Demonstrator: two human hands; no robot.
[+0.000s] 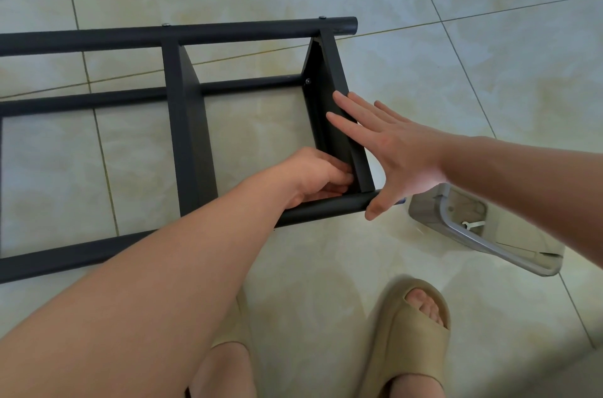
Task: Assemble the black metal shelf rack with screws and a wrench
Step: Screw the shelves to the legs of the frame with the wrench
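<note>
The black metal rack (182, 35) lies on its side on the tiled floor, with round poles and two flat shelf panels between them. My right hand (388, 149) lies open and flat against the outer face of the right shelf panel (336, 71), its thumb at the end of the near pole (326, 208). My left hand (313, 176) reaches into the inner corner where that panel meets the near pole. Its fingers are curled there, and whatever they hold is hidden. Screw heads (322, 17) show on the far pole, and one screw (307, 81) sits inside the right panel.
A clear plastic container (489, 234) with a small pale wrench-like piece (471, 224) lies on the floor to the right of the rack. My feet in beige slippers (411, 332) stand just below the rack. A white skirting edge runs along the top left.
</note>
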